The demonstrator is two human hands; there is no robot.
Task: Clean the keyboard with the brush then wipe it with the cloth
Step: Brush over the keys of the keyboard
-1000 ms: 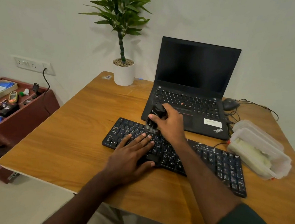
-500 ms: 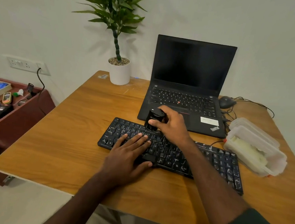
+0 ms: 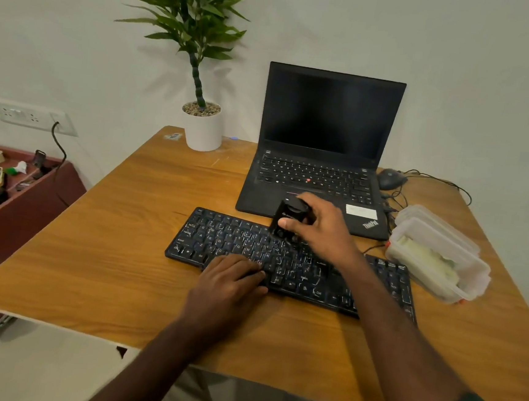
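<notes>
Black keyboard (image 3: 286, 260) lies on the wooden desk (image 3: 108, 250) before an open laptop (image 3: 322, 147). My right hand (image 3: 321, 229) grips a black brush (image 3: 290, 217) on its upper keys; my left hand (image 3: 229, 282) rests curled on its near edge.

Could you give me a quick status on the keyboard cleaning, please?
Right hand grips brush on keyboard. Left hand rests on front keys. Nothing in the way.

brush (image 3: 290, 218) bristles blurred, keyboard (image 3: 252, 247) keys under hands hidden, side table (image 3: 17, 191) cut off left
</notes>
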